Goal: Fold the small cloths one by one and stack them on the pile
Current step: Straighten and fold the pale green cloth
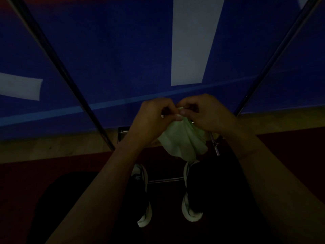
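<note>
Pale green cloth (182, 143) held mid-air at frame centre, above shoes (191, 206) at 6 o'clock. Top edge pinched by left hand (153, 118) and right hand (205, 113), fingertips nearly touching. Corners best matched before fold is dropped; edges to be kept level. Pile not seen.

The cloth (182, 143) hanging from my fingers (177, 117) is plain pale green. Beyond my fingers hangs a deep blue banner (114, 64) with white shapes. Below them, my shoes (190, 208) are black with whitish soles on dark red floor (52, 166).
</note>
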Action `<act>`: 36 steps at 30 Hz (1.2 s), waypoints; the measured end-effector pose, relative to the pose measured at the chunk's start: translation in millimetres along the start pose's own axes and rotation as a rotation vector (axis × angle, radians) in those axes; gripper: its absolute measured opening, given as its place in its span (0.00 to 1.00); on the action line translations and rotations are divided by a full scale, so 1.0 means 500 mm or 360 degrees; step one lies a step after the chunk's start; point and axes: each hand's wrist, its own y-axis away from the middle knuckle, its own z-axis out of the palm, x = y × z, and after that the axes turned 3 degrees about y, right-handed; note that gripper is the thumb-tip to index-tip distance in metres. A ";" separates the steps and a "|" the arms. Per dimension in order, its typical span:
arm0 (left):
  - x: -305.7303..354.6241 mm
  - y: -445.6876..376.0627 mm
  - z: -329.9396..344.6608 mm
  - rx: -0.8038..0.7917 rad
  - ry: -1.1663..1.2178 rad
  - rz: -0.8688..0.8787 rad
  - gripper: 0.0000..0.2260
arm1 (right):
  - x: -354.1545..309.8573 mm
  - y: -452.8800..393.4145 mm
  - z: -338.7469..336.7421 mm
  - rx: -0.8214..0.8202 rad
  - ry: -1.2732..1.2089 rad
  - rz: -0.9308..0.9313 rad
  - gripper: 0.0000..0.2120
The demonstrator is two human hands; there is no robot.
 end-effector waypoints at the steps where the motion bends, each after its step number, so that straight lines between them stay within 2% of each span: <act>1: -0.001 -0.001 0.001 0.0034 -0.0005 0.0021 0.07 | -0.003 0.000 -0.001 0.0014 -0.0026 0.0016 0.08; 5: -0.010 -0.007 0.002 0.0144 -0.0022 0.0143 0.07 | -0.016 0.004 -0.012 0.0019 -0.0229 0.0079 0.06; 7: -0.018 -0.009 0.003 0.0151 -0.0078 0.0161 0.05 | -0.021 0.007 -0.013 -0.0029 -0.0277 0.0124 0.09; 9: -0.022 -0.009 0.007 0.0172 -0.0100 0.0177 0.04 | -0.023 0.009 -0.009 -0.0068 -0.0255 0.0144 0.14; 12: -0.014 -0.009 0.011 0.0210 0.0064 0.0100 0.04 | -0.025 0.008 0.001 -0.0054 -0.0148 0.0075 0.13; 15: -0.011 -0.014 0.005 0.0161 0.0137 -0.0022 0.06 | -0.024 0.005 0.008 -0.0016 -0.0069 0.0034 0.11; 19: -0.014 -0.018 -0.011 0.0039 0.0138 -0.0022 0.02 | -0.019 0.003 0.009 -0.0001 0.0011 0.0056 0.11; 20: -0.016 -0.019 -0.017 -0.0048 0.0168 -0.0074 0.06 | -0.018 0.003 0.005 0.0035 -0.0032 0.0081 0.11; 22: -0.030 -0.018 -0.035 -0.0338 0.0125 -0.0334 0.25 | -0.018 0.003 -0.009 0.0135 -0.0225 0.0135 0.08; 23: -0.037 -0.016 -0.043 -0.0486 0.0006 -0.0472 0.33 | -0.018 0.004 -0.018 0.0199 -0.0325 0.0151 0.06; 24: -0.047 -0.011 -0.051 -0.0598 -0.0123 -0.0554 0.36 | -0.015 0.004 -0.027 0.0273 -0.0398 0.0157 0.06; 26: -0.058 -0.002 -0.064 -0.0604 -0.0196 -0.0544 0.33 | -0.005 0.003 -0.045 0.0404 -0.0480 0.0174 0.06; 30: -0.055 0.006 -0.078 -0.0385 0.0072 -0.0239 0.22 | 0.021 0.003 -0.061 0.0605 -0.0571 0.0305 0.06; 33: -0.033 0.013 -0.073 -0.0397 0.0005 -0.0070 0.15 | 0.033 0.002 -0.064 0.0657 -0.0619 0.0332 0.06; 36: -0.012 0.024 -0.070 -0.0406 -0.0158 -0.0010 0.14 | 0.030 0.000 -0.061 0.0661 -0.0617 0.0341 0.07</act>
